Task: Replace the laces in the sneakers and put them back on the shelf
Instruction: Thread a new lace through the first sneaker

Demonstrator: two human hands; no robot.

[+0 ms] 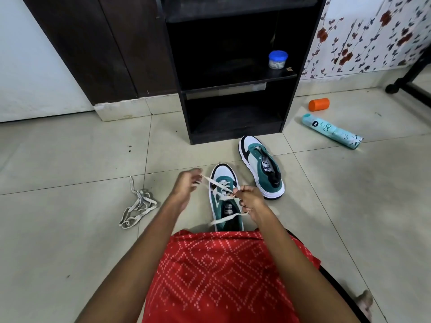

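Observation:
A green and white sneaker (224, 180) stands on the floor tiles just in front of my knees, toe pointing away. A white lace (215, 183) runs through its eyelets. My left hand (186, 186) pinches one end of that lace, pulled out to the left of the shoe. At the shoe's right side, my right hand (249, 199) grips the lace's other strand. The second sneaker (261, 166) sits further right with no lace in it. A loose grey-white lace (137, 206) lies bundled on the floor to the left.
A black shelf unit (233, 73) stands straight ahead with a blue-lidded jar (277, 59) on its middle board. An orange cylinder (319, 104) and a teal spray can (331, 130) lie on the floor at the right. A black chair base (405, 82) is at far right.

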